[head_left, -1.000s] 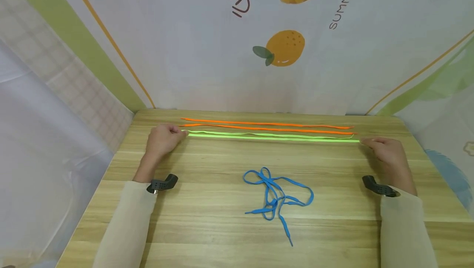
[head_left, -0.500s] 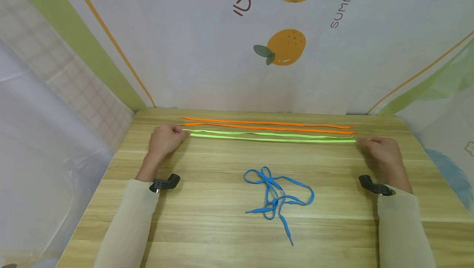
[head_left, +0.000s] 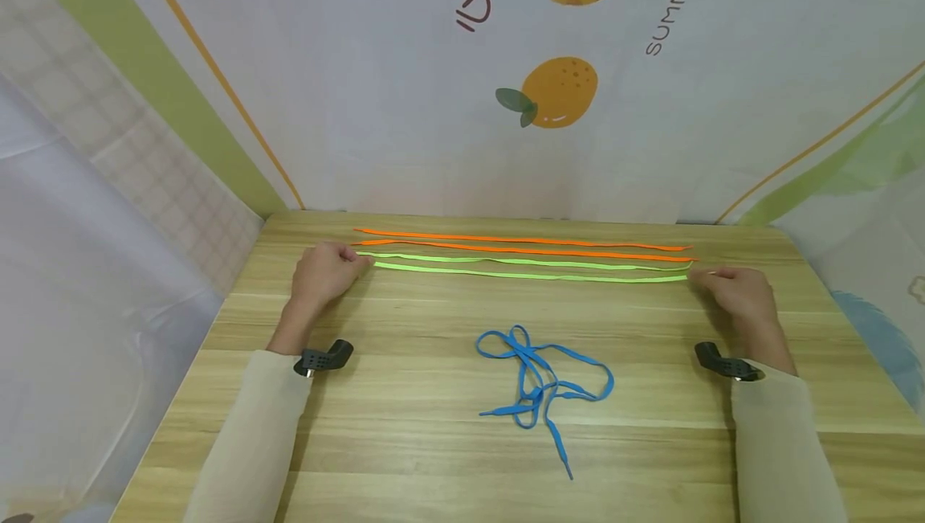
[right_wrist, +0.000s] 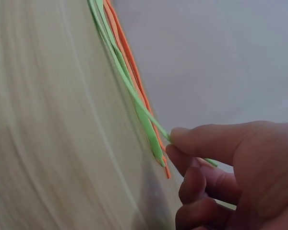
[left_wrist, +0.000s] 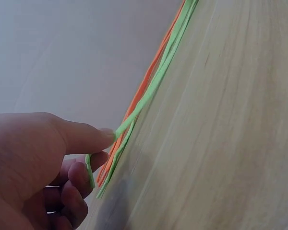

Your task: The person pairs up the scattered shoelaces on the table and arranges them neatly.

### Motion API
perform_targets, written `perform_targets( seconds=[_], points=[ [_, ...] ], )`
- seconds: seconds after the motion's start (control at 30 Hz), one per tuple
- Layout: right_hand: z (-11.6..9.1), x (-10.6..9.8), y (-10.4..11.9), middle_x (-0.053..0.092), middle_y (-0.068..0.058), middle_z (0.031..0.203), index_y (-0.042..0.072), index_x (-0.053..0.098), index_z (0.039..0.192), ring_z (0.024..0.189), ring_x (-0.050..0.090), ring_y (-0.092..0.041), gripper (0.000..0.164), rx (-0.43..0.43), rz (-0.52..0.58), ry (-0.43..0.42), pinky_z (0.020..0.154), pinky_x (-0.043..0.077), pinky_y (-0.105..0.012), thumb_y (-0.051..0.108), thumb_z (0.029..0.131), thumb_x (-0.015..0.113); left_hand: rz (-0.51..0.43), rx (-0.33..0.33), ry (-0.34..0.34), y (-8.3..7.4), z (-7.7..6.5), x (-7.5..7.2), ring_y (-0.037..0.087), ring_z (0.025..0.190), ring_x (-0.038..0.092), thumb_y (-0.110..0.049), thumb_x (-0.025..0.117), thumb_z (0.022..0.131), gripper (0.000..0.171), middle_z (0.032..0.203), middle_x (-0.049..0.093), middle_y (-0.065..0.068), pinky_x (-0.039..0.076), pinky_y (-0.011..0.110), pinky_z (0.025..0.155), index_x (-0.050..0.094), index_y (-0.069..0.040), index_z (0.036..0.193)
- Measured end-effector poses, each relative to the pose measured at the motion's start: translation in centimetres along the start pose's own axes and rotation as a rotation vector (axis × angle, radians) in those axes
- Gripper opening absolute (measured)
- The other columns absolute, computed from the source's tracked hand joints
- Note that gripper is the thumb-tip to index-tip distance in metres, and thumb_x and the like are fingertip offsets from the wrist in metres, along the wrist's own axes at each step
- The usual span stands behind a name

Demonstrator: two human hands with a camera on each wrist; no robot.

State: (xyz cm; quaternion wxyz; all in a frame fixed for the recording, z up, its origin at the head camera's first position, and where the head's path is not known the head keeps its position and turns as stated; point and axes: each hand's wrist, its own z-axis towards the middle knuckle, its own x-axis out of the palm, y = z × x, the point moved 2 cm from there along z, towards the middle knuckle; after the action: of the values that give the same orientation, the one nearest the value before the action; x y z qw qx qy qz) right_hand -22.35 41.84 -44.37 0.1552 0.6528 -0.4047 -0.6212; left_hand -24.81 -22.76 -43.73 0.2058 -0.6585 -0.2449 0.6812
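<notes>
Both hands have drawn toward each other since a second ago, the right hand (head_left: 737, 296) more than the left hand (head_left: 325, 272), and the near green shoelace (head_left: 520, 275) strung between them has gone from taut to slightly bowed. It runs across on the far side of the blue shoelace (head_left: 535, 396), reaching well past that tangle to left and right; whether its middle touches the tabletop (head_left: 405, 443) I cannot tell, but the wrist views show both ends raised. Each hand pinches one end between thumb and forefinger, with a short tip poking out past the grip. Farther beyond the blue shoelace lie the other green shoelace (head_left: 535, 263) and then two orange shoelaces (head_left: 527, 251), all roughly parallel. For a neat lay, my judgement is that a gentle outward pull should take out the bow, which leans toward the blue shoelace, before both ends come down together. Keep the ribbon flat rather than twisted, and let go of each pinch straight upward so the tip does not drag. Fingers close to the other green shoelace could easily nudge it, so lower on the side nearer the blue shoelace.
</notes>
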Motion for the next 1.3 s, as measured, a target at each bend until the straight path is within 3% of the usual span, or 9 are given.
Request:
perform_targets(
  seconds=[0.4,0.6,0.77,1.0,1.3],
  points=[
    [-0.16,0.05,0.32,0.046,-0.038,0.158,-0.014,0.056,0.149,0.135,0.048,-0.050,0.075,0.014,-0.033,0.029,0.083,0.044,-0.036,0.048,0.108,0.064,0.010,0.000,0.030,0.04,-0.22,0.05,0.024,0.076,0.061,-0.042,0.075,0.103,0.038,0.091,0.075,0.009,0.043,0.035,0.062,0.080,-0.005,0.094],
    [-0.17,0.01,0.26,0.045,-0.039,0.159,-0.015,0.056,0.149,0.136,0.047,-0.050,0.075,0.003,-0.031,0.036,0.083,0.044,-0.034,0.049,0.109,0.063,0.018,-0.001,0.027,0.22,-0.28,0.08,0.029,0.085,0.067,-0.042,0.076,0.103,0.038,0.104,0.079,0.014,0.047,0.036,0.065,0.082,-0.005,0.099],
    [-0.14,-0.04,0.13,0.045,-0.038,0.159,-0.014,0.057,0.148,0.135,0.047,-0.049,0.075,0.008,-0.024,0.041,0.084,0.044,-0.034,0.050,0.108,0.063,0.020,0.011,0.025,0.18,-0.24,0.09,0.028,0.083,0.066,-0.041,0.076,0.103,0.037,0.100,0.079,0.013,0.046,0.036,0.064,0.082,-0.005,0.099],
    [-0.02,-0.02,-0.14,0.046,-0.037,0.159,-0.014,0.059,0.146,0.133,0.047,-0.045,0.074,0.019,-0.006,0.035,0.083,0.042,-0.031,0.050,0.108,0.065,0.036,0.006,0.034,0.19,-0.24,0.05,0.036,0.094,0.072,-0.041,0.075,0.103,0.039,0.107,0.080,0.017,0.050,0.039,0.069,0.081,-0.003,0.103],
    [0.00,-0.18,-0.24,0.047,-0.035,0.159,-0.012,0.060,0.146,0.132,0.047,-0.043,0.076,0.022,0.001,0.029,0.083,0.042,-0.032,0.052,0.106,0.066,0.032,0.005,0.038,0.22,-0.36,-0.15,0.034,0.092,0.070,-0.042,0.075,0.103,0.039,0.107,0.079,0.016,0.049,0.038,0.070,0.081,-0.003,0.103]
  ],
)
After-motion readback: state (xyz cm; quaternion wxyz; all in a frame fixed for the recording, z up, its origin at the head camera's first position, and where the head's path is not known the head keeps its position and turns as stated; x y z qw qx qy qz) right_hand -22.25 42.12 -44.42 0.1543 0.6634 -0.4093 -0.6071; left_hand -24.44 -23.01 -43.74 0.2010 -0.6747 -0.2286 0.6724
